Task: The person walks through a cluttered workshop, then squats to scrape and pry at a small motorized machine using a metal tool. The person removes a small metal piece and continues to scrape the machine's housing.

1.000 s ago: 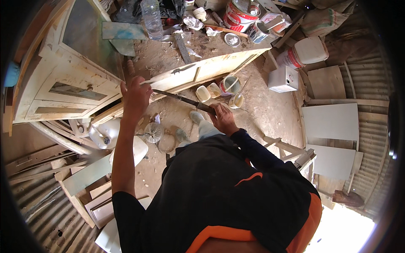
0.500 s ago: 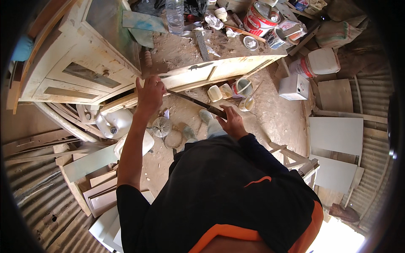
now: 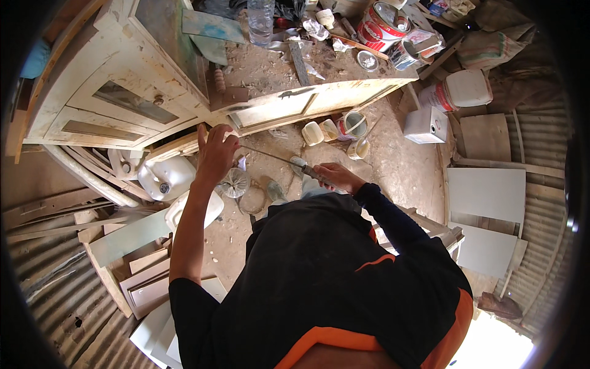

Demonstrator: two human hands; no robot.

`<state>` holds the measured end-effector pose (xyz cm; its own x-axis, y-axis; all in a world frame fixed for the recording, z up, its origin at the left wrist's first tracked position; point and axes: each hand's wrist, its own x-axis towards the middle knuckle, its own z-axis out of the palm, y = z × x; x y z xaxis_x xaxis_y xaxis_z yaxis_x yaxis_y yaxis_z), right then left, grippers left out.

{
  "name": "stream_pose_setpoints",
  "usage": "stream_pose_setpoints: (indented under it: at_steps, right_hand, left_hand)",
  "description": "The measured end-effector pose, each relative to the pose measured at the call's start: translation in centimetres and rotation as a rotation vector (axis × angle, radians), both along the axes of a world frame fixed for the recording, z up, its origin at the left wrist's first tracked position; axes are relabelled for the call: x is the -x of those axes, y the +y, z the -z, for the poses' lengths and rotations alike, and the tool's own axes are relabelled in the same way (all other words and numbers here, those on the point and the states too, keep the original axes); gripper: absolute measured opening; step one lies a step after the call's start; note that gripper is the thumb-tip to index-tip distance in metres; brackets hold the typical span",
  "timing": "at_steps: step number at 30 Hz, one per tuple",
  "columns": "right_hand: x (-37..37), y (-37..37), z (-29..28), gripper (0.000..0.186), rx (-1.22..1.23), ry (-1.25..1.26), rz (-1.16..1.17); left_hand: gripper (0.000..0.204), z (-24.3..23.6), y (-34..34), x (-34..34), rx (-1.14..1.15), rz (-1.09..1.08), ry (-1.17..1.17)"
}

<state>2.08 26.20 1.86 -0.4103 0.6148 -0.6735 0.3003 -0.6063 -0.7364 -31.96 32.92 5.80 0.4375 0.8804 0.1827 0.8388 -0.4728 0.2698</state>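
In my right hand (image 3: 338, 177) is a long, thin-shafted hand tool (image 3: 270, 154) with a thick dark handle; I cannot tell its exact kind. Its shaft slants up and left toward my left hand (image 3: 219, 149). The far end of the shaft meets the fingers of that hand, which are bent beside the lower edge of a worn cream-painted cabinet (image 3: 132, 123). Whatever those fingers grip is hidden. Just beyond them runs the front of a low bench (image 3: 276, 106) with cream panels.
On the bench top stand a plastic bottle (image 3: 260, 23), a red and white paint can (image 3: 382, 27) and scraps. Open paint containers (image 3: 353, 126) sit on the floor in front of it. A white jerrycan (image 3: 169, 177) lies at left, near stacked boards. A square metal can (image 3: 425, 126) stands at right.
My right hand has shifted slightly right and down, and the tool has turned so its shaft looks thinner. My left hand has dropped a little.
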Motion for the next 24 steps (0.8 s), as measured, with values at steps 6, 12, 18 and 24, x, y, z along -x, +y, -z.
stream_pose_setpoints:
  at_steps: [6, 12, 18, 24]
  right_hand:
    - [0.3, -0.3, 0.2, 0.034, -0.234, -0.18, 0.105]
    - [-2.4, -1.3, 1.8, 0.037, -0.354, -0.307, 0.433]
    - [-5.5, -3.0, 0.9, 0.037, -0.26, -0.405, 0.562]
    - [-6.2, -2.2, 1.8, 0.037, -0.154, -0.358, 0.643]
  left_hand:
    - [0.022, 5.1, 0.6, 0.2, -0.059, -0.277, -0.482]
    - [0.034, 12.1, 10.9, -2.2, 0.031, -0.567, -0.392]
    - [0.044, 13.9, 20.5, -3.8, 0.007, -0.826, -0.097]
    - [0.033, 17.6, 22.8, -0.1, 0.056, -0.867, -0.242]
